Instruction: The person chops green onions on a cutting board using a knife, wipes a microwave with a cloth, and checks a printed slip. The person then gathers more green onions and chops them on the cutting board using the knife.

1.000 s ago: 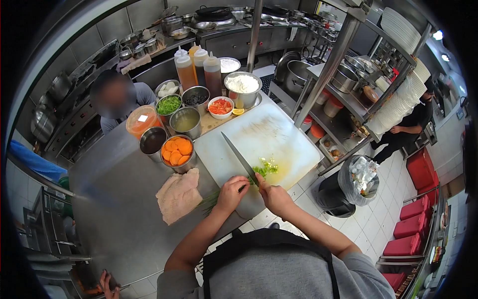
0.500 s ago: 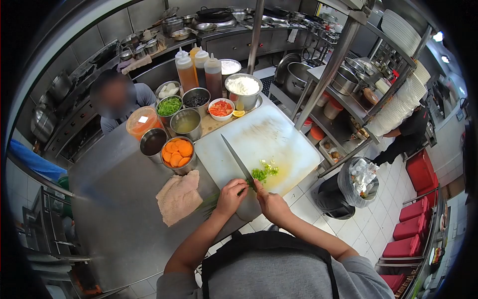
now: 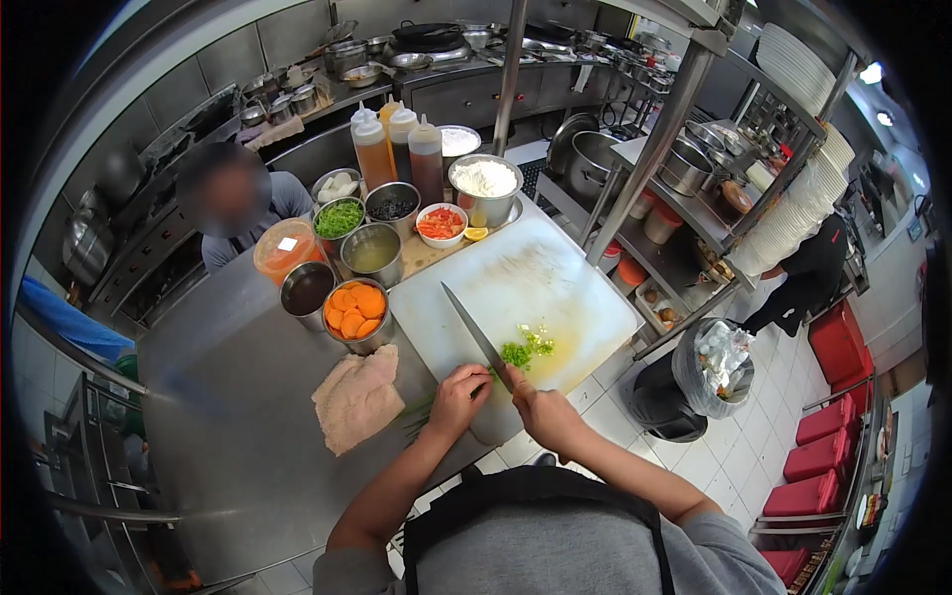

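Green onion (image 3: 515,354) sits in a small chopped pile on the white cutting board (image 3: 560,263); long stalks (image 3: 417,413) by the left wrist look uncut. The left hand's (image 3: 461,397) grip is curled closed on stalks; the right hand's (image 3: 548,416) is tight round the knife (image 3: 474,328). Both work near the board's close edge. Past the pile there's wide room; the carrot bowl (image 3: 373,342) stands by the left edge.

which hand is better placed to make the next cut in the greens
The right hand, most likely: it holds the knife by its handle, beside the chopped greens. The left hand is at the green stalks, with no knife.
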`<state>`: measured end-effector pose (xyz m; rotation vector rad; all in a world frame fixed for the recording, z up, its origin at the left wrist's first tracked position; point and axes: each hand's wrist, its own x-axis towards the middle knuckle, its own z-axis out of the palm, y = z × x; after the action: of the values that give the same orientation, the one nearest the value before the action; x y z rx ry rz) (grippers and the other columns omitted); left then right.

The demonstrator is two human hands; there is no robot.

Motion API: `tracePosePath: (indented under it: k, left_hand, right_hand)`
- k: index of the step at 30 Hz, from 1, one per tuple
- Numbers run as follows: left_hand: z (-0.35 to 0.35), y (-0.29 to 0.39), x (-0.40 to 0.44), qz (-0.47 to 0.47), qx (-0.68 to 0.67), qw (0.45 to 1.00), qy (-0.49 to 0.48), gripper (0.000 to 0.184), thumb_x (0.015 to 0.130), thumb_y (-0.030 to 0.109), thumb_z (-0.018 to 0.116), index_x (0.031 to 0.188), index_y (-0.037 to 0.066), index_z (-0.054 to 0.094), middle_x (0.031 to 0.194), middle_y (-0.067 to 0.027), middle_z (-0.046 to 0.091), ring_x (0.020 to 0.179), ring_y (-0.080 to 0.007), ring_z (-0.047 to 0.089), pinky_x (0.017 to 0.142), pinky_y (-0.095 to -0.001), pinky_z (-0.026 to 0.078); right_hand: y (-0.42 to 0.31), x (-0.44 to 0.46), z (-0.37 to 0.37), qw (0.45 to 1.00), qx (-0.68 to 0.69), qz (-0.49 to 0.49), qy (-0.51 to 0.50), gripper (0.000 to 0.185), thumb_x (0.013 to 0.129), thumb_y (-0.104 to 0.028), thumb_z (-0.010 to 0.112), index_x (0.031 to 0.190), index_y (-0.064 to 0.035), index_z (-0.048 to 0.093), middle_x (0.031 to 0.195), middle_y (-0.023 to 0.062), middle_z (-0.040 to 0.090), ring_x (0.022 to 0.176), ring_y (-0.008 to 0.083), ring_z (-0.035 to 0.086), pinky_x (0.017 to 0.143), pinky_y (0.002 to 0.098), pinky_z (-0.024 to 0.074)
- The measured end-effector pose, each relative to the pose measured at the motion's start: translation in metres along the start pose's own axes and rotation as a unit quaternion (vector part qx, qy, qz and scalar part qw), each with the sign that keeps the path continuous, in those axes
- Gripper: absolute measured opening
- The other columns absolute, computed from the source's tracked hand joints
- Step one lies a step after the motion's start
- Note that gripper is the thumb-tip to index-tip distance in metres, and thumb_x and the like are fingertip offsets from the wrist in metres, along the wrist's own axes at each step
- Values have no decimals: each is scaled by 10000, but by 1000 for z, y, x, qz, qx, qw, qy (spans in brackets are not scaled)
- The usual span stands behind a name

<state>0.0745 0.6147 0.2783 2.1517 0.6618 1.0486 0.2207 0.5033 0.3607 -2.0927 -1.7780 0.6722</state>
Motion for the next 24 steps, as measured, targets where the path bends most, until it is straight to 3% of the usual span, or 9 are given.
tracePosePath:
  k: [3,6,11,17,20,24]
  left_hand:
    - [0,-1,0,-7,-13,1000,11,135,724,-29,699,855,-16,674,937,-106,638,871,-277,638,759,-351,520]
    - [-3,2,-3,18,10,1000,11,133,726,-30,700,855,-15,673,935,-106,644,861,-275,643,751,-346,523]
    - [-4,3,-1,25,10,1000,13,132,726,-29,705,855,-18,673,930,-108,652,850,-275,648,742,-344,526]
    - [-4,-1,-7,10,-7,1000,23,134,726,-26,707,857,-20,675,931,-110,652,852,-277,648,747,-346,525]
    - [-6,2,-4,28,7,999,22,126,734,-32,697,858,-20,676,940,-114,648,858,-276,648,748,-348,525]
    - [-9,4,-7,31,19,999,7,126,741,-42,682,866,-23,677,953,-122,641,871,-277,648,754,-350,526]
  right_hand:
    - [18,7,33,998,13,-29,57,542,957,-202,459,1468,-97,315,759,278,643,673,445,632,663,544,503]
    - [-17,3,-19,998,1,44,-47,549,959,-208,455,1475,-98,302,772,287,644,696,447,636,676,546,503]
    - [6,2,28,999,0,-7,38,553,964,-219,445,1483,-115,285,783,283,646,714,455,633,685,547,501]
    - [-14,-2,-8,999,9,32,-40,565,959,-219,461,1483,-109,282,762,275,644,704,455,631,687,542,501]
    - [16,5,42,997,19,-37,67,552,955,-205,467,1470,-91,304,736,264,643,689,452,629,672,538,503]
    - [-10,1,-4,1000,6,3,-13,566,956,-206,466,1480,-89,286,732,264,641,686,453,629,677,542,501]
